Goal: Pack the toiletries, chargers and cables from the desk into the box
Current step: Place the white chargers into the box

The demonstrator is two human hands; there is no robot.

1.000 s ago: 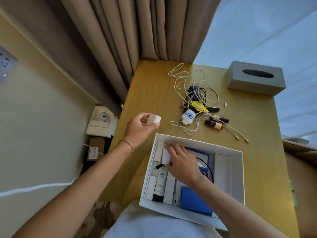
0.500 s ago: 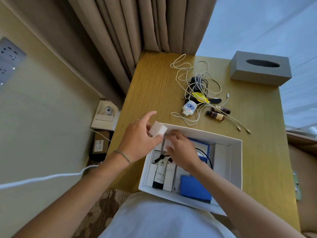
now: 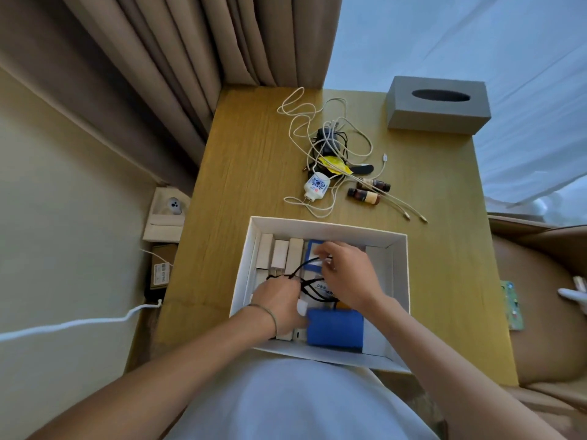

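The white box (image 3: 320, 226) sits open on the desk (image 3: 241, 192), both sets of fingers down inside it. Just beyond the left fingers (image 3: 287, 282) stand three slim white cartons (image 3: 279, 255) side by side. A black cable (image 3: 298, 274) loops between the left and the right fingers (image 3: 322, 249). Close behind both hands lies a blue pouch (image 3: 335, 325). Well beyond the fingers, outside the box, a tangle of white cables (image 3: 313, 122) sprawls around a black charger (image 3: 328, 141), with a white charger with a blue pattern (image 3: 316, 185), a yellow sachet (image 3: 335, 163) and two small brown bottles (image 3: 365, 195) lying on their sides.
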